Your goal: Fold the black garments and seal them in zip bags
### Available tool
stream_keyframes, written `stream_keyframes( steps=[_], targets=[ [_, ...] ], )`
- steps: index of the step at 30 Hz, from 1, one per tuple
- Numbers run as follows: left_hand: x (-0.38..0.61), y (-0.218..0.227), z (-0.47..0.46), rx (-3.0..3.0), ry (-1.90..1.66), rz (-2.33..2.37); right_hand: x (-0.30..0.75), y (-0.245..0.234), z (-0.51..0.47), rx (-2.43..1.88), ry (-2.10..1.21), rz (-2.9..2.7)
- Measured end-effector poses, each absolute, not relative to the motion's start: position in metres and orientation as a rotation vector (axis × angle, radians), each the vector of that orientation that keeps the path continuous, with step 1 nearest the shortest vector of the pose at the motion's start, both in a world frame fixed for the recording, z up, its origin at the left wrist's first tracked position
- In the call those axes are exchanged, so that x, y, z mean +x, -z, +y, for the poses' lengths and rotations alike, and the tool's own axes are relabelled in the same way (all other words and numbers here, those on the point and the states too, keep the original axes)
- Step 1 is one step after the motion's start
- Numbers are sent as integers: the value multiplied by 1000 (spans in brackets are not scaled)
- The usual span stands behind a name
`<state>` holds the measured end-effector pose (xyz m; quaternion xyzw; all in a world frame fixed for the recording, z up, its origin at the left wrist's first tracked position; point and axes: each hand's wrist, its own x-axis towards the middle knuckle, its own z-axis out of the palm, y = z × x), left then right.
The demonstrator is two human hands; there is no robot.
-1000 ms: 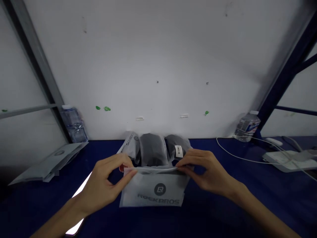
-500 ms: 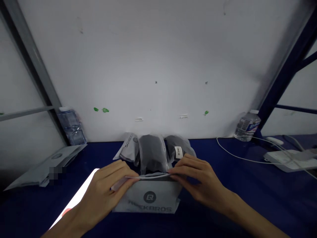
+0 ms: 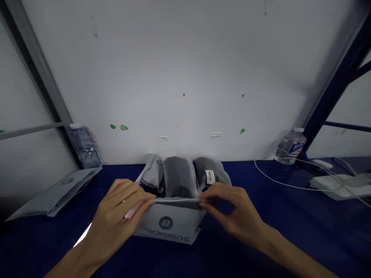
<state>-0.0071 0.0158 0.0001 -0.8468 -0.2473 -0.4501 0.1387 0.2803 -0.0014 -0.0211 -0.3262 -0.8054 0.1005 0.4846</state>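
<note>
White wall [image 3: 179, 69] across the rear, green flecks [image 3: 124, 127] and two pale strips [image 3: 163, 138] on its lower part, grey post [image 3: 43, 65] slanted at left, dark blue frame [image 3: 333, 98] at right, blue tabletop [image 3: 275, 208] meeting the wall, dim light brightest at mid-wall

In the middle, a front bag [image 3: 169, 220] is between the left hand [image 3: 120, 212] and the right hand [image 3: 232, 206], and behind it three full bags [image 3: 180, 177] sit side by side on the counter [image 3: 252, 243], near the back wall [image 3: 179, 61]. On the left lie some flat bags [image 3: 55, 193], with a bottle [image 3: 86, 148] behind them by the wall. On the right, another bottle [image 3: 290, 146] stands by the wall, a power strip [image 3: 337, 187] lies nearer the front, and a cord [image 3: 278, 184] bends from the strip toward the full bags and back past that bottle.
</note>
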Motion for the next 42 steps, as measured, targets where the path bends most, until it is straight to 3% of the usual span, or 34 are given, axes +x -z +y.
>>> stream_keyframes(
  steps=[8, 20, 32, 42],
  targets=[
    [-2, 8, 10, -2476, 1238, -577, 269, 30, -9, -710, -304, -1918],
    [-8, 13, 8, -2509, 1307, -555, 267, 33, -6, -925, -606, -1643],
    [-3, 8, 4, -2471, 1284, -553, 270, 35, -8, -750, -390, -1868],
    [4, 6, 1, -2460, 1281, -523, 269, 31, -11, -717, -404, -2022]
  ],
)
